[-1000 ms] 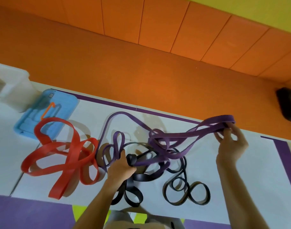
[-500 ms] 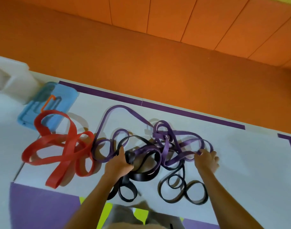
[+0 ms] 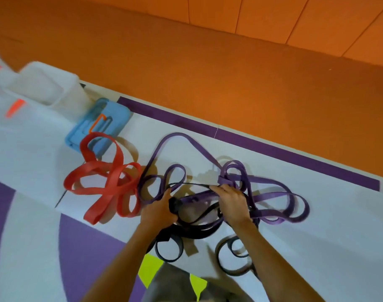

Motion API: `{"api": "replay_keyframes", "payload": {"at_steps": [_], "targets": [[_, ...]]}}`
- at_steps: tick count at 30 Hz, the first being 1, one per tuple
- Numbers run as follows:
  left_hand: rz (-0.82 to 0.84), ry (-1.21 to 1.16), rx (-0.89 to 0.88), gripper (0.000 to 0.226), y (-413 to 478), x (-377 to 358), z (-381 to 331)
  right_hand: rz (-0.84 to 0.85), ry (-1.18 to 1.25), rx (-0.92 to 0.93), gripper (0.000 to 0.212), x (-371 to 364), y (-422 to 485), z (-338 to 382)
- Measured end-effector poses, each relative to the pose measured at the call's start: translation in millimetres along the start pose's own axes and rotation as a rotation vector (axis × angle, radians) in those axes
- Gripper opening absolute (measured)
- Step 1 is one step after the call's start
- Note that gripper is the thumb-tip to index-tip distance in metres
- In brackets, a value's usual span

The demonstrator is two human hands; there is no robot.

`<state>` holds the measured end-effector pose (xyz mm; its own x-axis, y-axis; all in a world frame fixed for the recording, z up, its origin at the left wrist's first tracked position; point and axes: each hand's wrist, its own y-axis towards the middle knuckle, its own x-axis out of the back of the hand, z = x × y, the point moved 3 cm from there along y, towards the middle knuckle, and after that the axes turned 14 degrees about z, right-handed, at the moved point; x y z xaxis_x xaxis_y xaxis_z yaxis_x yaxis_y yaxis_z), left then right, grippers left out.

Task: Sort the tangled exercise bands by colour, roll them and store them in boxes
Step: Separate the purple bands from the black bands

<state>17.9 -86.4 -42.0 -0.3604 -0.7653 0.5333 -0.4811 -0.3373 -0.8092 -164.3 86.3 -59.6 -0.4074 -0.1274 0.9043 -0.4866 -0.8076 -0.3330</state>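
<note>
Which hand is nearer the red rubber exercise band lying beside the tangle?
Left. The left hand grips the tangle of purple and black rubber bands just right of the red rubber exercise band; the right hand grips it farther right.

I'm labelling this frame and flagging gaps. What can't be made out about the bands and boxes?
Head view: where purple band and black band cross, hidden under left hand and right hand.
Head view: white boxes, blurred and cut by the left edge; contents unknown.
Head view: black band's lower-right loop, partly behind the right forearm.
</note>
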Motion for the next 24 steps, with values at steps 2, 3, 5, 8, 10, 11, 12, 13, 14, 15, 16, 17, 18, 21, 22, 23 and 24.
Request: {"api": "replay_keyframes", "payload": {"at_steps": [2, 3, 5, 8, 10, 11, 12, 13, 14, 15, 16, 17, 18, 21, 22, 23, 24], "targets": [[-0.011, 0.021, 0.005, 0.102, 1.0, 0.8, 2.1, -0.121, 0.108, -0.025, 0.045, 16.9, -12.2, -19.9], [-0.027, 0.027, -0.001, 0.102, 1.8, 1.1, 3.7, -0.173, 0.189, -0.075, 0.043, 26.7, -19.5, -35.2], [-0.054, 0.037, -0.024, 0.101, 3.6, 1.8, 8.0, -0.302, 0.342, -0.201, 0.038, 49.8, -37.2, -71.1], [-0.043, 0.064, -0.045, 0.097, 7.1, 2.6, 18.0, -0.466, 0.366, -0.382, 0.031, 79.6, -68.7, -120.2], [-0.046, 0.077, -0.045, 0.097, 9.2, 2.6, 22.7, -0.504, 0.336, -0.504, 0.027, 90.3, -85.7, -143.3], [-0.044, 0.075, -0.056, 0.098, 10.3, 2.9, 24.0, -0.481, 0.327, -0.576, 0.026, 91.3, -92.2, -151.2], [-0.039, 0.075, -0.071, 0.099, 11.2, 2.2, 24.8, -0.418, 0.331, -0.655, 0.025, 88.2, -96.0, -157.1], [-0.035, 0.079, -0.084, 0.1, 12.5, 1.8, 25.4, -0.316, 0.325, -0.727, 0.026, 82.5, -97.3, -159.5], [-0.033, 0.084, -0.093, 0.101, 13.6, 1.4, 25.5, -0.183, 0.305, -0.78, 0.028, 74.8, -96.6, -157.3], [-0.032, 0.088, -0.097, 0.101, 14.4, 1.2, 25.7, -0.049, 0.286, -0.815, 0.034, 65.8, -95.3, -150.1], [-0.031, 0.09, -0.101, 0.102, 14.3, 1.3, 25.6, 0.039, 0.27, -0.819, 0.042, 56.7, -92.8, -138.4], [-0.028, 0.092, -0.106, 0.103, 13.7, 1.4, 25.8, 0.058, 0.248, -0.774, 0.05, 48.8, -88.2, -122.8], [-0.023, 0.091, -0.113, 0.104, 12.9, 1.7, 26.1, 0.012, 0.216, -0.68, 0.055, 43.8, -81.9, -104.3], [-0.033, 0.079, -0.144, 0.11, 9.0, 3.2, 26.9, -0.135, 0.057, -0.256, 0.052, 30.3, -51.9, -36.3], [-0.037, 0.072, -0.154, 0.111, 8.2, 3.4, 27.2, -0.13, 0.001, -0.163, 0.052, 24.6, -38.6, -14.2], [-0.038, 0.066, -0.161, 0.113, 8.0, 3.6, 27.2, -0.098, -0.038, -0.126, 0.055, 18.0, -24.3, 4.6], [-0.035, 0.06, -0.169, 0.114, 8.4, 3.7, 27.1, -0.034, -0.062, -0.134, 0.061, 10.3, -10.9, 20.7]]}}
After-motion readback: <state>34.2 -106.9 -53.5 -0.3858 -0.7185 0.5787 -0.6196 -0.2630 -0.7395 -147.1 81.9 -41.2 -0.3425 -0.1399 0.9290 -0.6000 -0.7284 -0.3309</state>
